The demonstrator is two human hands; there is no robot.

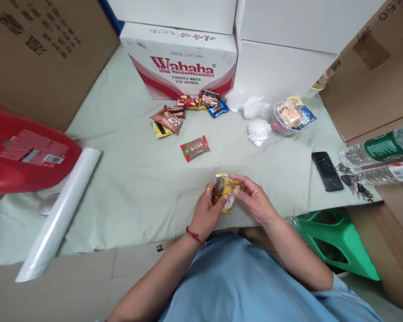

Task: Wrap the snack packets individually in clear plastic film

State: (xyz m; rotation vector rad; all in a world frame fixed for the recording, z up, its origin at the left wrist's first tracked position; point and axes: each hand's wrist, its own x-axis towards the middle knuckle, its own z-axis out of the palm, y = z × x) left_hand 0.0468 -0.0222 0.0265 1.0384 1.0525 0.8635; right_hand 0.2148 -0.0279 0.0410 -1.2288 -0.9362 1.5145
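Both my hands grip a small yellow snack packet (229, 204) just above the front edge of the cloth-covered table (134, 188). My left hand (208, 210) pinches its left side, with the thumb across the front. At the packet's right side, my right hand (255, 201) closes thumb and fingers on it. Part of the wrapper is clear with something dark and yellow behind it; whether it is torn I cannot tell. A brown packet with red ends (195, 148) lies flat beyond my hands. Farther back is a loose pile of wrapped snacks (168, 120).
Behind the snacks stands a Wahaha water carton (184, 67). Crumpled white plastic bags (257, 107) sit beside a clear tub of snacks (289, 116). On the right are a phone (327, 171), keys (356, 185) and bottles (386, 150). A white roll (60, 214) overhangs the left front edge.
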